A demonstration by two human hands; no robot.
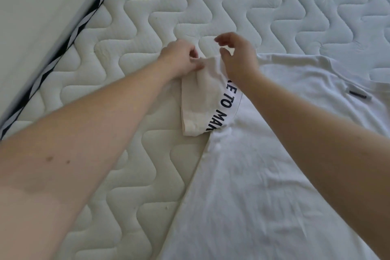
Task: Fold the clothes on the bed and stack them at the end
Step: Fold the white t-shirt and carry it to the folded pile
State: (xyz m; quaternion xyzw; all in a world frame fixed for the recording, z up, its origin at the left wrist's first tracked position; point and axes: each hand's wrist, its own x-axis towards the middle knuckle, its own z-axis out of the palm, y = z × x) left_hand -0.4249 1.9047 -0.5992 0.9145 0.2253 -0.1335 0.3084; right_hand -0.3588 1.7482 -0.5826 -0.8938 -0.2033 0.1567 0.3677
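**Sleeve runs toward the hands, both at its far end**

A white T-shirt [263, 175] lies spread flat on the quilted mattress [147, 17] of the bed, its body reaching down to the near edge of the view and its collar off to the right. Its left sleeve [202, 101], with a band of dark lettering along the hem, sticks out onto the bare mattress; its long axis runs from the shirt's side seam up and away toward the hands.

The left hand [179, 59] sits at the sleeve's far end on its left side, fingers curled and pinching the cloth edge. The right hand [238, 59] is just beside it on the right, over the lettered hem; its thumb touches the cloth while the other fingers arch loosely above, so whether it truly grips cannot be told.

Both hands are equally near the sleeve end. The shirt body lies to the right and nearer, so the sleeve probably needs folding inward, across that seam, onto the shirt. No finished stack is in view.
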